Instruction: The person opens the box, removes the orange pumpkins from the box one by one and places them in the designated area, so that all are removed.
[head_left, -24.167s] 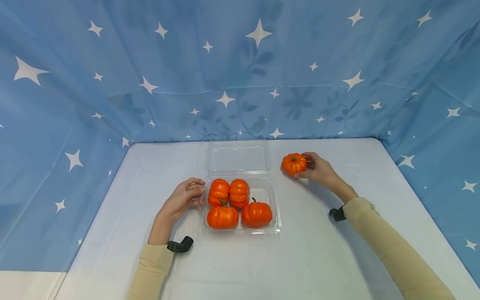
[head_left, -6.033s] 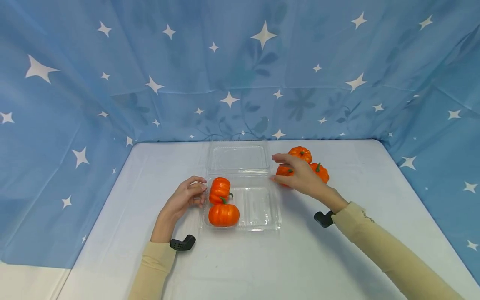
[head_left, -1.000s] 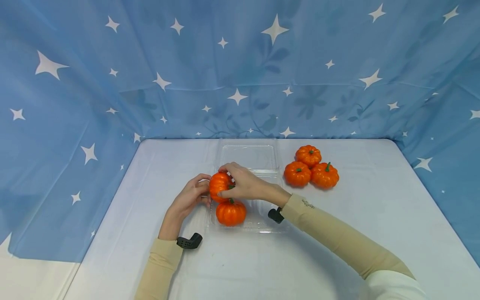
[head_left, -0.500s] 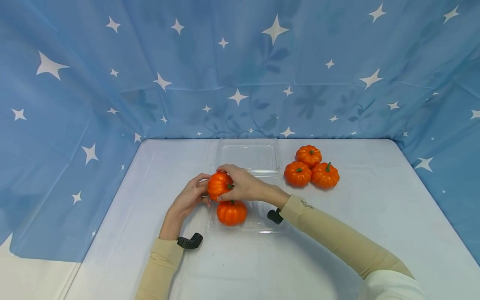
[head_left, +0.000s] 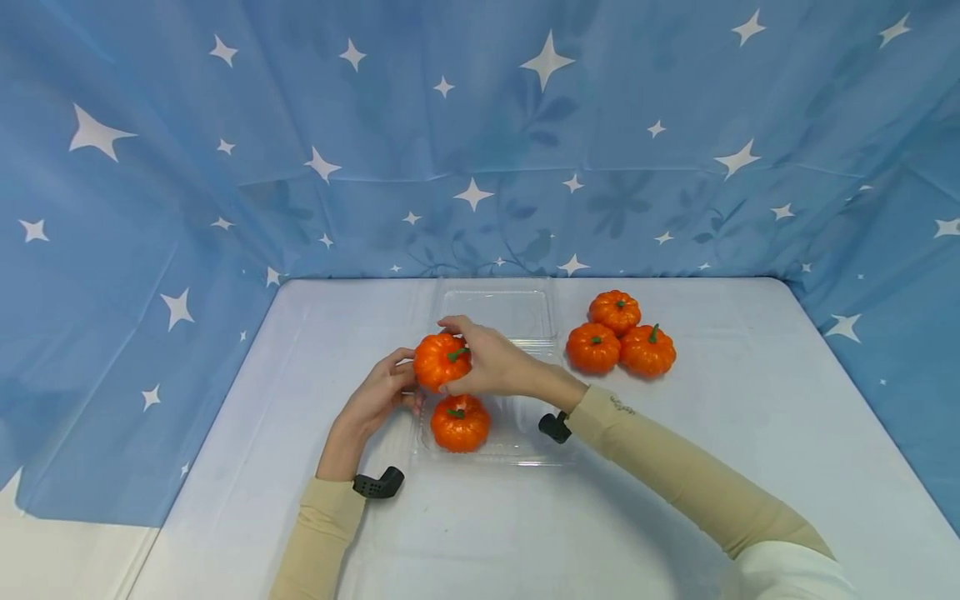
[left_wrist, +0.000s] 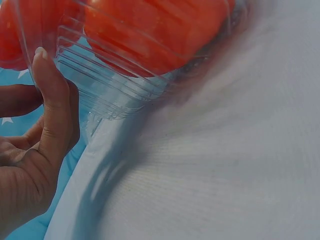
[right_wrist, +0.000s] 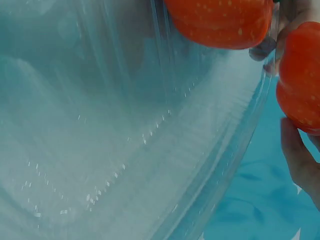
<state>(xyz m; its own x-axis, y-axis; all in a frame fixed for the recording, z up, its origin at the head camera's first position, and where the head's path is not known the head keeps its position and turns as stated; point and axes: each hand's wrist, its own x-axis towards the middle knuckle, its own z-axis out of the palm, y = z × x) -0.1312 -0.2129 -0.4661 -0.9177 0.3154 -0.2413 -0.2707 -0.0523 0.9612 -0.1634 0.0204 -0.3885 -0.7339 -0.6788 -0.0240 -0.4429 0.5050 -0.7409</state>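
Observation:
In the head view my right hand grips a small orange pumpkin with a green stem, above the left part of a clear plastic container. A second pumpkin sits in the container just below it. My left hand holds the container's left side; in the left wrist view its fingers touch the ribbed clear wall. The right wrist view shows the held pumpkin beside the container wall, with fingers under it.
Several pumpkins stand apart from the hands: a small cluster on the white table, right of the container. The container's open lid lies toward the back. A blue star-patterned curtain surrounds the table's back and sides.
The right hand has raised the pumpkin slightly and turned it, so its stem now shows more. Earlier, more pumpkins lay in the container; the right-hand cluster has since grown. The left hand stays put.

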